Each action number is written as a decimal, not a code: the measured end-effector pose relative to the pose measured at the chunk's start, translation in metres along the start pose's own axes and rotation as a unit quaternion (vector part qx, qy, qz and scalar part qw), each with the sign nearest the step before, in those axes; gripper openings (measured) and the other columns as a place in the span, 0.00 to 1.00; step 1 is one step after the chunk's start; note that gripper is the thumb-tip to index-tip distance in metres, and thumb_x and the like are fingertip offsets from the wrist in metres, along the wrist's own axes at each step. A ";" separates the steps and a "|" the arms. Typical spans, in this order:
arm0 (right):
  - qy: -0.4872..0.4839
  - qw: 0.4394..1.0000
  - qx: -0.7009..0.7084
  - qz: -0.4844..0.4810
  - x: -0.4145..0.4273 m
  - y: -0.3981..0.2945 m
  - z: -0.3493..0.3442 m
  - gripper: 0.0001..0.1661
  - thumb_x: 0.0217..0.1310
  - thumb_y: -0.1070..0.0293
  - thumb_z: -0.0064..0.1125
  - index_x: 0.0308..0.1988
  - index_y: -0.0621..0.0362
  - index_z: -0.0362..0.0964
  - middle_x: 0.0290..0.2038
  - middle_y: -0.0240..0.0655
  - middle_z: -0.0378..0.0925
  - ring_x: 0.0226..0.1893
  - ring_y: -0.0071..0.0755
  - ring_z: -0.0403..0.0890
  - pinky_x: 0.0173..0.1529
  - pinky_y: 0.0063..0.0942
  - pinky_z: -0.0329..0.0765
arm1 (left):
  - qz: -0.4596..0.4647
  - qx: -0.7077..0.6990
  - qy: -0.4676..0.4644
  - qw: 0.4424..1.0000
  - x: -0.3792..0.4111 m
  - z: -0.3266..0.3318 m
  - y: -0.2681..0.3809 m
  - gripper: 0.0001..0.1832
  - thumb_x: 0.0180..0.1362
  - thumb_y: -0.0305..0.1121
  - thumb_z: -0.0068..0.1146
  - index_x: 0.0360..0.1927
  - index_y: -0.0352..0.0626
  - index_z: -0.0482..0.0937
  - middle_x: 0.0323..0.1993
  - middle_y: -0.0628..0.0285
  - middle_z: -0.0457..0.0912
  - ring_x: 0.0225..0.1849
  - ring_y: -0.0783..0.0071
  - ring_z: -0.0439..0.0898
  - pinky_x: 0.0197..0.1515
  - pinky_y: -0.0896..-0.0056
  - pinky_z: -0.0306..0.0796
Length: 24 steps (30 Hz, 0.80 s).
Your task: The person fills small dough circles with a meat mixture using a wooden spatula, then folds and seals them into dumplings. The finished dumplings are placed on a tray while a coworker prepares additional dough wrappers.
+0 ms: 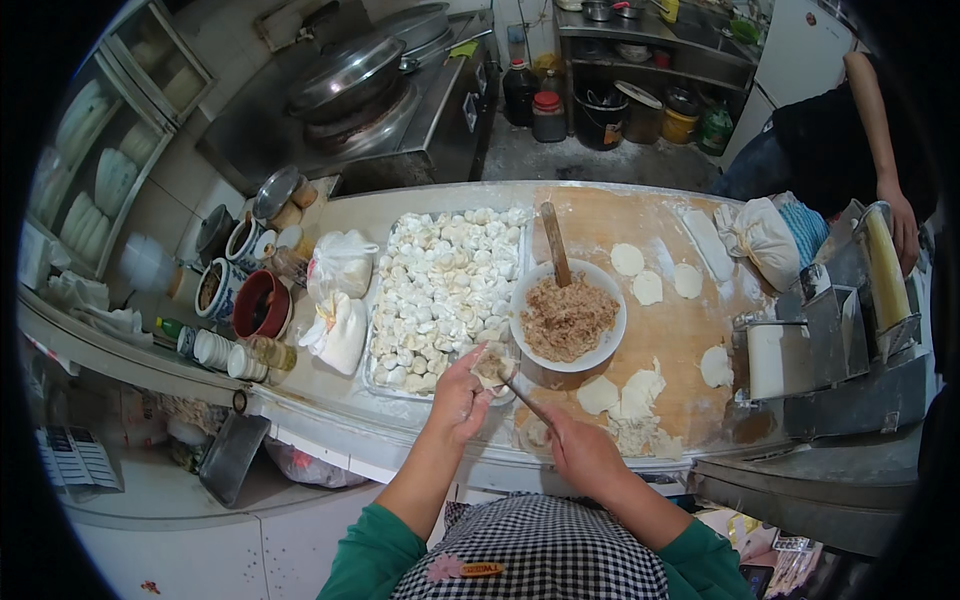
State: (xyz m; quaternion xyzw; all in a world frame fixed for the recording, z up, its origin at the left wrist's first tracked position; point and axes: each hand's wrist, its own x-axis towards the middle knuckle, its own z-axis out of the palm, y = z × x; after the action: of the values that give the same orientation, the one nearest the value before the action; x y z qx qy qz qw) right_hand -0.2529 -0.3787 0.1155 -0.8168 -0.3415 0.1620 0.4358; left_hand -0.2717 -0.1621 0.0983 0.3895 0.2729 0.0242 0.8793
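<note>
My left hand [458,399] holds a round dough wrapper [487,365] with a dab of meat filling on it, above the near right corner of the dumpling tray. In my right hand [589,455] is a thin spreading stick [529,403], its tip touching the filling. Rows of floured dumplings [450,285] crowd the metal tray [369,379]. To its right stands a white bowl [616,352] of minced meat filling [568,319], with a wooden stick [556,241] upright in it. Stacked dough wrappers [637,394] lie near my right hand.
Single wrappers [627,259] lie on the floured wooden board [592,214]. A dough-rolling machine [832,337] stands at the right, where a co-worker's hand [898,225] rests by its roller. Tied bags [335,330], jars and a red pot [260,306] stand left of the tray.
</note>
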 end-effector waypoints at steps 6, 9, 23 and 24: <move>0.194 0.979 -0.038 -0.056 0.015 0.013 -0.009 0.17 0.54 0.75 0.64 0.46 0.54 0.78 0.35 0.40 0.79 0.36 0.51 0.81 0.41 0.43 0.78 | -0.045 0.036 -0.162 0.985 -0.030 0.034 -0.018 0.33 0.56 0.14 0.49 0.68 0.34 0.63 0.59 0.53 0.74 0.57 0.66 0.78 0.57 0.70 0.75; 0.217 0.975 0.045 -0.035 0.017 0.016 -0.013 0.10 0.52 0.74 0.67 0.38 0.56 0.80 0.33 0.38 0.78 0.35 0.47 0.80 0.40 0.39 0.77 | -0.084 0.048 -0.153 0.984 -0.039 0.046 -0.030 0.25 0.64 0.24 0.55 0.65 0.37 0.65 0.56 0.56 0.75 0.56 0.69 0.78 0.58 0.70 0.75; 0.260 0.962 0.029 -0.084 0.027 0.001 -0.008 0.15 0.65 0.62 0.53 0.39 0.59 0.83 0.42 0.43 0.78 0.37 0.46 0.77 0.42 0.39 0.74 | -0.089 0.140 -0.105 0.981 -0.050 0.062 -0.031 0.16 0.74 0.40 0.44 0.54 0.40 0.76 0.44 0.62 0.80 0.44 0.78 0.78 0.45 0.76 0.74; 0.242 0.965 0.069 -0.070 0.028 0.001 -0.006 0.16 0.66 0.62 0.52 0.39 0.59 0.83 0.41 0.44 0.79 0.36 0.47 0.78 0.41 0.39 0.75 | -0.052 0.153 -0.118 0.980 -0.051 0.062 -0.033 0.16 0.74 0.40 0.44 0.54 0.39 0.76 0.44 0.63 0.79 0.45 0.78 0.77 0.46 0.75 0.73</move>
State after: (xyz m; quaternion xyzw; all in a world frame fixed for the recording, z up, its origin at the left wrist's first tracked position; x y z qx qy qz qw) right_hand -0.2291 -0.3627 0.1188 -0.7738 -0.2701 -0.0485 0.5710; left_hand -0.2899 -0.2397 0.1326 0.5044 0.1878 -0.1098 0.8356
